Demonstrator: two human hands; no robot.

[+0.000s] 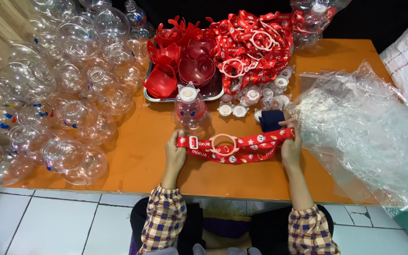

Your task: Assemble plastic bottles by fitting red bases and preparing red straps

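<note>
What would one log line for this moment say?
left hand: grips strap end | right hand: grips other end | red strap: stretched flat over orange table | clear bottle: upright behind strap

- The steel tray (149,94) shows only a strip of rim; red cups and handles cover the rest.
- The pile of clear round bottles (67,71) runs off the left and top edges.
- The crumpled clear plastic bag (369,123) is cut by the right edge.
- The left hand (174,153) hides the red strap (242,144) end it grips; the right hand (290,146) hides the other.
- The dark blue thing (271,120) behind the right hand cannot be identified.
</note>
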